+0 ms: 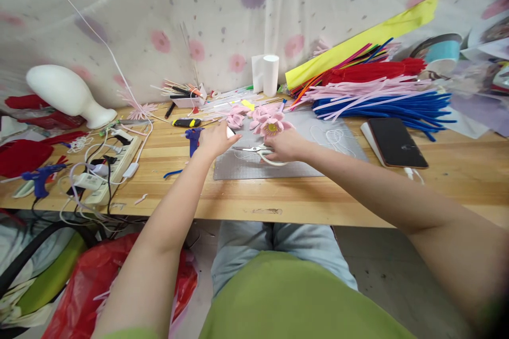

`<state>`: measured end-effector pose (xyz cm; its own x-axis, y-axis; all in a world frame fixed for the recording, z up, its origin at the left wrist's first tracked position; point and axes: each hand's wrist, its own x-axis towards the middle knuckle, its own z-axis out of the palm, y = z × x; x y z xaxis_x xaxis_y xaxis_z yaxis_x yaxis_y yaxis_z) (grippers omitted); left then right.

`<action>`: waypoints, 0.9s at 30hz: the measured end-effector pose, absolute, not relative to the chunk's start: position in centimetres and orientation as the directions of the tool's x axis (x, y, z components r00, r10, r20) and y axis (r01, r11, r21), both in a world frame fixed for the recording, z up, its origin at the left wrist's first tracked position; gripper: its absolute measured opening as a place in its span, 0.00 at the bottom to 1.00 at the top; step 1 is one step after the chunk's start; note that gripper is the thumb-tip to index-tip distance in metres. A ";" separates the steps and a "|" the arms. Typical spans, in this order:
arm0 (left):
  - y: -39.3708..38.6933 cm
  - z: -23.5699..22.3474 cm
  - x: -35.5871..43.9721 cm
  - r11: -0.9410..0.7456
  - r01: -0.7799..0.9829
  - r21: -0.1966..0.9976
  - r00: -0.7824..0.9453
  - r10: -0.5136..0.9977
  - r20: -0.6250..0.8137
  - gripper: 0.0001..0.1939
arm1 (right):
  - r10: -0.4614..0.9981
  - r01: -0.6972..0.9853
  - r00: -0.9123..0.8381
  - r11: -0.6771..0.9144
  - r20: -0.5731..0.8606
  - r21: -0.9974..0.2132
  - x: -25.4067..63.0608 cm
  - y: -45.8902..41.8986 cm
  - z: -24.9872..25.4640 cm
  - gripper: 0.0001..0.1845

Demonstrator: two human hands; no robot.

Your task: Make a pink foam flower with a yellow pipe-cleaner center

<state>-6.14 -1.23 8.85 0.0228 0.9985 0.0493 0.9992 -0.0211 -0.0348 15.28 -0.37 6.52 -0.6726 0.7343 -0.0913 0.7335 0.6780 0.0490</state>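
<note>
My right hand (285,145) is closed around scissors (260,149) with pale handles, their blades pointing left over the grey cutting mat (238,170). Just beyond that hand lies a pink fuzzy flower (272,126) with a yellowish centre, and more pink petal pieces (236,116) sit to its left. The fingers of my left hand (216,140) are curled round a small white object (230,132), mostly hidden, its kind unclear. Close to the left hand is a blue glue gun (193,140), partly covered by it. Thin white thread (334,139) lies in loops on the mat.
Bundles of blue (382,111), pink and red pipe cleaners lie at the back right, near a black phone (397,142). On the left are a power strip (119,164) with tangled cables, another glue gun (42,177) and a white foam head form (66,92).
</note>
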 end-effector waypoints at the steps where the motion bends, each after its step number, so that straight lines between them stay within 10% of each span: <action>1: -1.2 8.8 -6.2 -0.020 0.999 -0.031 0.021 0.999 0.050 0.32 | 0.735 0.735 -0.671 0.677 -0.093 0.046 15.2 -0.3 6.5 0.31; 10: -0.6 8.3 -7.8 0.117 0.955 0.272 -0.148 0.984 0.095 0.31 | 0.760 0.760 -0.650 0.650 0.001 -0.017 18.6 -0.2 7.4 0.27; 18: 0.9 3.3 -6.2 -0.082 0.419 0.904 -0.407 0.873 0.268 0.26 | 0.987 0.997 -0.022 0.034 0.160 -0.075 25.4 4.6 7.5 0.23; 27: 0.4 -0.7 -4.0 -0.269 0.366 0.891 -0.469 0.774 0.426 0.31 | 0.993 0.990 -0.117 0.114 0.023 0.079 25.0 7.9 2.4 0.20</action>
<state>-4.04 0.35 -0.71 -0.4686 0.7741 0.4256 0.3657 -0.2686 0.8911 24.95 7.91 2.39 -0.1165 0.9929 0.0232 0.9903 0.1144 0.0786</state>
